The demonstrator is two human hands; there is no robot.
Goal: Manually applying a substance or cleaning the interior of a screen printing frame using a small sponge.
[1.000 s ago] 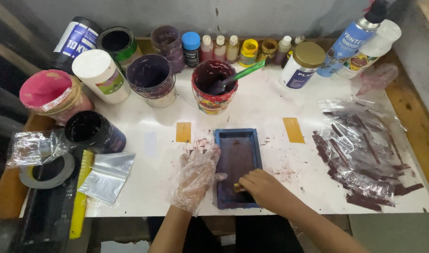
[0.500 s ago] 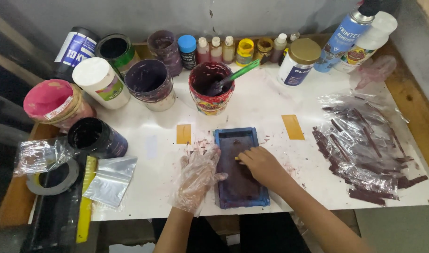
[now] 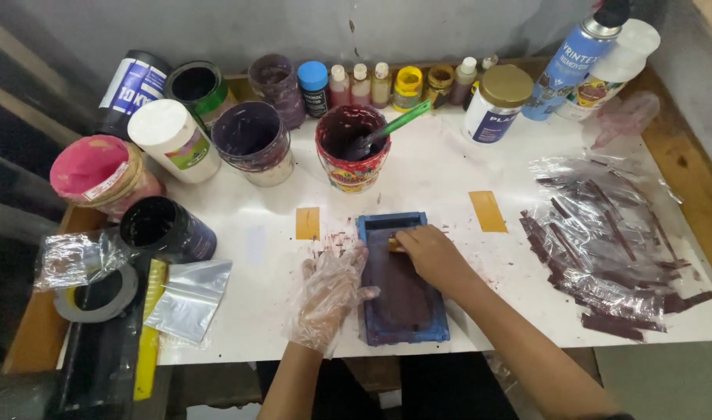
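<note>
Blue rectangular mould (image 3: pixel 403 330) lies on the white tabletop (image 3: pixel 255 311), near its front edge, filled with dark purple material. Left hand (image 3: pixel 329 295), in a clear plastic glove, rests flat against the mould's left rim, grip open, holding nothing. Right hand (image 3: pixel 430 257), bare, closed on a small yellow scraper (image 3: pixel 392 245) at the mould's far end. Red paint can (image 3: pixel 353 148) with green-handled brush stands beyond.

Paint tubs incl. a red bucket (image 3: pixel 353 148) w/ green-handled brush (image 3: pixel 387 131) sit upper centre. Spray can (image 3: pixel 575 58) upper right, stained plastic sheet (image 3: pixel 605 233) right. Tape roll (image 3: pixel 97 294) lower left.
</note>
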